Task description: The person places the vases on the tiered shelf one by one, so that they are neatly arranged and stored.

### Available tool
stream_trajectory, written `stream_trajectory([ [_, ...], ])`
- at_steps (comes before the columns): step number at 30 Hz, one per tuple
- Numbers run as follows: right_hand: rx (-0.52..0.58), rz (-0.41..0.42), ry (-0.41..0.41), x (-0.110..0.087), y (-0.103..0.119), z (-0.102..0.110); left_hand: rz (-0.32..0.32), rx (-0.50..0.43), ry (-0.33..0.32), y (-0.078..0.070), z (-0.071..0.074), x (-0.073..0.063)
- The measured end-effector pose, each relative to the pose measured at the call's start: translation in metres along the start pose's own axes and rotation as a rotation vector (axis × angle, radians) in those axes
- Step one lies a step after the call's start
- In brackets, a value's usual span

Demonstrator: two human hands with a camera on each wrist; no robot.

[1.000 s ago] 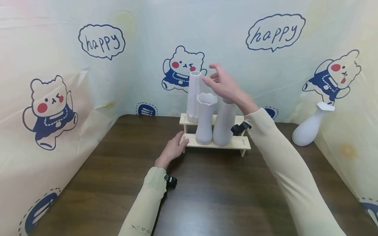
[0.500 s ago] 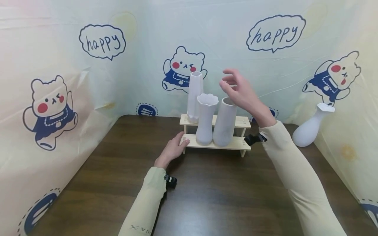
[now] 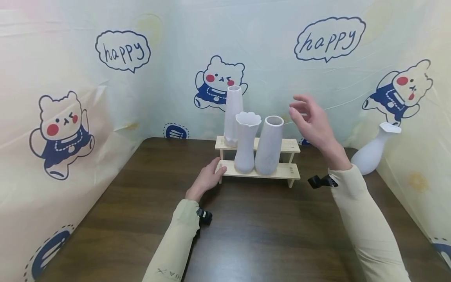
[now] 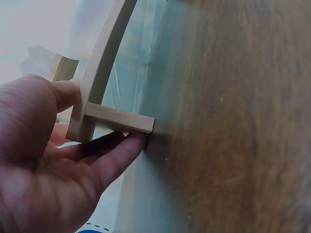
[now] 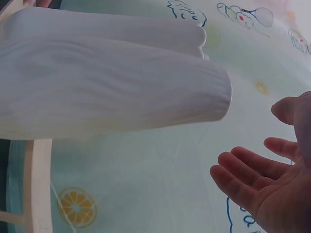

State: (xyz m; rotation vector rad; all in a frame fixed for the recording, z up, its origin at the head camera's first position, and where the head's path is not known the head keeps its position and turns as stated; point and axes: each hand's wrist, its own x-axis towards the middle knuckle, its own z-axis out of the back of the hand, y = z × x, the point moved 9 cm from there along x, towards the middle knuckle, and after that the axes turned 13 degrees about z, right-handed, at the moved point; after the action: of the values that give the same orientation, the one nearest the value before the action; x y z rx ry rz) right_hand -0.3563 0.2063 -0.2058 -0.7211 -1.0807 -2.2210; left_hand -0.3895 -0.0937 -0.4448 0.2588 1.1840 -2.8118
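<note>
A two-tier wooden stand (image 3: 289,170) bears three white vases. The tall ribbed vase (image 3: 232,117) is on the upper tier at the left. On the lower tier, a vase with a scalloped rim (image 3: 244,150) stands beside a smooth tapered vase (image 3: 269,147). My left hand (image 3: 205,179) grips the lower tier's left end; in the left wrist view its thumb presses the board (image 4: 103,63) and fingers reach under the leg (image 4: 119,118). My right hand (image 3: 314,124) hovers right of the tapered vase, fingers loosely spread and holding nothing, apart from the vase (image 5: 146,92) in the right wrist view.
Another white vase (image 3: 370,152), narrow-necked, is at the table's right rear by the side curtain, appearing slanted. The dark wooden table (image 3: 243,231) is bounded by printed curtains (image 3: 169,90) at the back and sides.
My right hand has moved right and slightly down, from beside the tall ribbed vase past the tapered vase, which now shows fully. My left hand and the stand have stayed in place.
</note>
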Motion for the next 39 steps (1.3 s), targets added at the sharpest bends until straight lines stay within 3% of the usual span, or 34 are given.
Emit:
stream_trajectory([
  [11, -0.085, -0.041, -0.047, -0.041, -0.033, 0.017, 0.001, -0.016, 0.006, -0.001, -0.005, 0.001],
  [19, -0.133, -0.125, -0.071, -0.067, -0.054, 0.029, 0.019, -0.017, 0.018, 0.000, -0.005, 0.001],
  [27, -0.081, -0.162, -0.129, -0.092, -0.083, 0.048, -0.010, -0.016, 0.016, -0.004, -0.003, 0.002],
  [39, -0.212, -0.233, -0.258, -0.104, -0.106, 0.086, 0.023, -0.021, 0.025, 0.002, -0.001, 0.004],
])
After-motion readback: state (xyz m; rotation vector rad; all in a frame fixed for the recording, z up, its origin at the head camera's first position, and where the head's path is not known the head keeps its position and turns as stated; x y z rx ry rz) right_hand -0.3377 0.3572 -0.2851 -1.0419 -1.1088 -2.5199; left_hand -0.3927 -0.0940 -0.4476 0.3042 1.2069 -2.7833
